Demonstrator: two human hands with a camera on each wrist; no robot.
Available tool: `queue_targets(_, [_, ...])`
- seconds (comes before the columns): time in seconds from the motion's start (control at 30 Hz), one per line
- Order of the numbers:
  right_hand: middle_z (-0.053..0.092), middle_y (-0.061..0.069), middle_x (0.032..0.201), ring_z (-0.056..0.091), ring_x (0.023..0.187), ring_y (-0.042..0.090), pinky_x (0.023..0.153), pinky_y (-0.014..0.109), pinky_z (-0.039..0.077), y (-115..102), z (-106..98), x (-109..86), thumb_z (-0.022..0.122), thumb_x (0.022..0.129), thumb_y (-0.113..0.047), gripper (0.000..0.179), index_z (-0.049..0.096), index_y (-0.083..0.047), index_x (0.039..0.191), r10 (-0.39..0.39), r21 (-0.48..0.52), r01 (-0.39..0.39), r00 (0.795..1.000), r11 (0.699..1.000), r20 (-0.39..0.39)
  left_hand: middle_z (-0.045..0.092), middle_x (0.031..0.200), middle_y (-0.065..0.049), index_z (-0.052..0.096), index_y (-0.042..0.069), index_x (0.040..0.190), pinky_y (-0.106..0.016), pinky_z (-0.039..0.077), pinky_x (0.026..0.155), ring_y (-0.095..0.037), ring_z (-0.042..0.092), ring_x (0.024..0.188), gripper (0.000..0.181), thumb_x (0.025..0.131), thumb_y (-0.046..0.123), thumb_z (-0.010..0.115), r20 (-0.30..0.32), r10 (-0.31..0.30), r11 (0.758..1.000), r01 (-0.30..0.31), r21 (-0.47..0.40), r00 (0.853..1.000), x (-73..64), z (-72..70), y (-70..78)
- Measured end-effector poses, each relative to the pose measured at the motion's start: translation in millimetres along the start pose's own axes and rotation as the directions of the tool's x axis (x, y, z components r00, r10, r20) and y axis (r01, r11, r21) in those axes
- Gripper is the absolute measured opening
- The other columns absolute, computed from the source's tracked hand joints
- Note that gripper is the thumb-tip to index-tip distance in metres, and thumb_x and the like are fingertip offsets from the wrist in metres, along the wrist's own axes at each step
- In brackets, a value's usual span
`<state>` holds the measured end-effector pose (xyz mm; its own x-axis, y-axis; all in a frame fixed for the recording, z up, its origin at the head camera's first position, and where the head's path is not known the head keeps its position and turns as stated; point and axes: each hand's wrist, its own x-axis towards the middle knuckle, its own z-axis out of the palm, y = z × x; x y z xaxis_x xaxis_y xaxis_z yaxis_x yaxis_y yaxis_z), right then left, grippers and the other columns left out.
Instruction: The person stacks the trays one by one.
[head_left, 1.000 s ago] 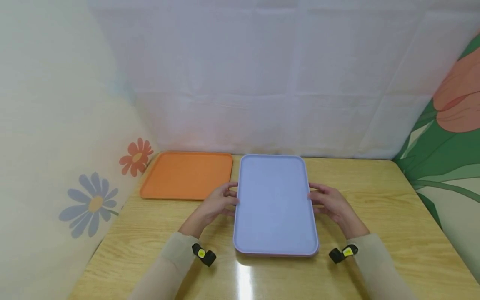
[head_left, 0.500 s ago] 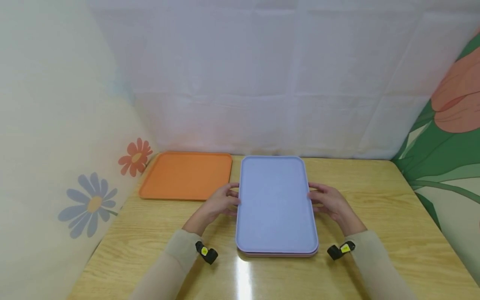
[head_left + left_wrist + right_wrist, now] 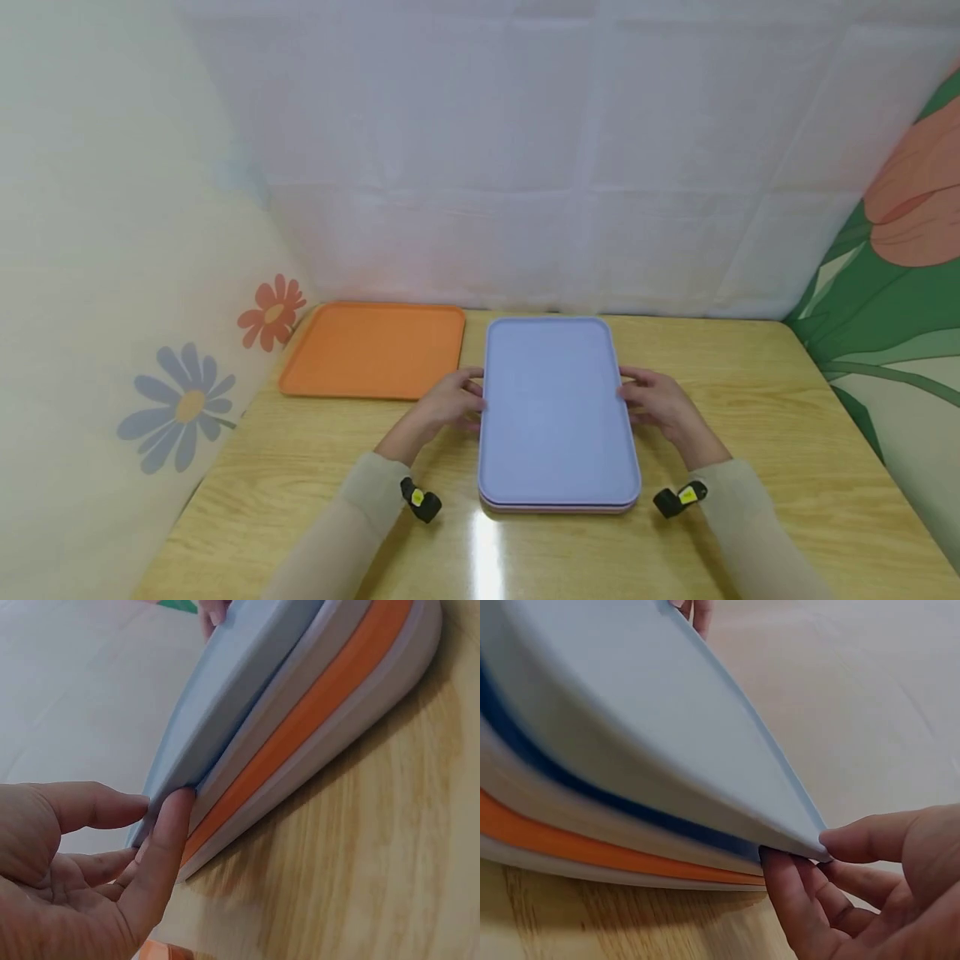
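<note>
A pale blue rectangular tray (image 3: 555, 408) tops a stack of trays on the table. My left hand (image 3: 450, 402) pinches its left long rim, with the thumb at the upper edge and fingertips under the side in the left wrist view. Opposite, my right hand (image 3: 662, 406) pinches the right rim, the thumb (image 3: 862, 838) on the edge and fingers below. Beneath lie a pale tray (image 3: 304, 686), an orange tray (image 3: 345, 675) and another pale tray (image 3: 394, 679) at the bottom. A dark gap shows under the blue tray in the right wrist view.
A separate orange tray (image 3: 375, 350) lies flat at the back left of the wooden table (image 3: 757, 400), close to the left hand. White cloth (image 3: 525, 167) hangs behind, and flower-printed cloth (image 3: 892, 308) borders the right side.
The blue tray has shifted slightly right and now lines up more closely with the stack below. My left hand has moved a little right with it; both hands keep their hold.
</note>
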<state>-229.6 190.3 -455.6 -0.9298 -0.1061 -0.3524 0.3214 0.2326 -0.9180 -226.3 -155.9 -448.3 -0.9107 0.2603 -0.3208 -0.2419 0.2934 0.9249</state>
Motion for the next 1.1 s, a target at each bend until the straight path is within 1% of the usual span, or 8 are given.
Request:
queue_targets(0.23, [0.067,0.01,0.106,0.065,0.088,0.013,0.075,0.028,0.057,4,0,1.7,0.06,0.096,-0.005,0.058,0.042,0.005,0.15,-0.021,-0.045,0.02,1.0,0.999,-0.008,0.052,0.109,-0.017,0.038,-0.003,0.151,-0.037,0.062,0.066,-0.024,0.061,0.089,0.066,0.09,-0.004,0.062,-0.022,-0.019,0.999,0.02,0.036,1.0,0.5,2.7,0.3])
queue_targets(0.47, [0.068,0.015,0.106,0.066,0.083,0.013,0.074,0.028,0.057,12,2,4.9,0.062,0.095,-0.002,0.055,0.044,0.01,0.146,-0.034,-0.072,0.034,0.999,0.997,-0.005,0.053,0.112,-0.018,0.041,-0.004,0.149,-0.039,0.062,0.071,-0.024,0.062,0.089,0.061,0.091,-0.002,0.062,-0.04,-0.031,0.995,0.034,0.091,0.999,0.2,4.5,-0.8])
queue_targets(0.67, [0.067,0.017,0.107,0.065,0.084,0.015,0.077,0.031,0.057,12,4,5.3,0.062,0.094,-0.004,0.056,0.045,0.008,0.146,-0.034,-0.095,0.032,0.999,0.995,-0.02,0.053,0.113,-0.019,0.039,-0.005,0.149,-0.043,0.063,0.073,-0.024,0.063,0.085,0.063,0.091,-0.002,0.062,-0.013,-0.033,0.996,0.034,0.084,0.999,0.8,3.2,-2.4])
queue_targets(0.73, [0.066,0.019,0.111,0.066,0.088,0.017,0.079,0.032,0.057,12,4,5.4,0.061,0.095,-0.005,0.056,0.045,0.008,0.146,-0.029,-0.093,0.028,0.999,0.995,-0.015,0.053,0.114,-0.02,0.038,-0.006,0.15,-0.043,0.063,0.074,-0.025,0.064,0.085,0.064,0.091,-0.002,0.061,-0.004,-0.032,0.996,0.033,0.08,0.999,0.7,3.2,-2.9])
queue_targets(0.8, [0.064,0.025,0.119,0.067,0.095,0.022,0.084,0.035,0.057,13,4,5.4,0.06,0.096,-0.006,0.056,0.043,0.008,0.148,-0.02,-0.088,0.02,1.0,0.996,-0.003,0.052,0.115,-0.021,0.036,-0.006,0.151,-0.044,0.063,0.074,-0.025,0.065,0.086,0.065,0.091,-0.002,0.06,0.004,-0.031,0.996,0.031,0.083,0.999,0.2,3.7,-3.1])
queue_targets(0.87, [0.06,0.029,0.129,0.066,0.104,0.029,0.09,0.039,0.057,13,4,5.1,0.058,0.097,-0.007,0.057,0.04,0.007,0.149,-0.008,-0.08,0.009,1.0,0.997,0.01,0.052,0.117,-0.021,0.036,-0.007,0.151,-0.044,0.063,0.074,-0.026,0.065,0.088,0.064,0.091,-0.002,0.06,0.001,-0.033,0.996,0.033,0.085,0.999,0.0,4.5,-3.2])
queue_targets(0.97, [0.052,0.032,0.141,0.063,0.117,0.037,0.095,0.044,0.055,13,4,4.0,0.057,0.099,-0.01,0.057,0.038,0.007,0.151,0.003,-0.081,-0.001,1.0,0.997,0.03,0.052,0.119,-0.023,0.036,-0.009,0.15,-0.044,0.063,0.075,-0.027,0.064,0.091,0.063,0.092,-0.002,0.059,-0.003,-0.026,0.996,0.026,0.08,1.0,-0.6,5.2,-3.9])
queue_targets(1.1, [0.053,0.032,0.14,0.061,0.119,0.038,0.096,0.045,0.056,14,3,2.5,0.056,0.1,-0.011,0.058,0.036,0.008,0.151,0.011,-0.059,-0.008,0.999,0.998,0.053,0.051,0.122,-0.024,0.037,-0.01,0.148,-0.042,0.063,0.076,-0.026,0.062,0.093,0.06,0.094,0.002,0.059,-0.03,-0.01,0.996,0.013,0.089,0.999,-4.5,1.0,-4.8])
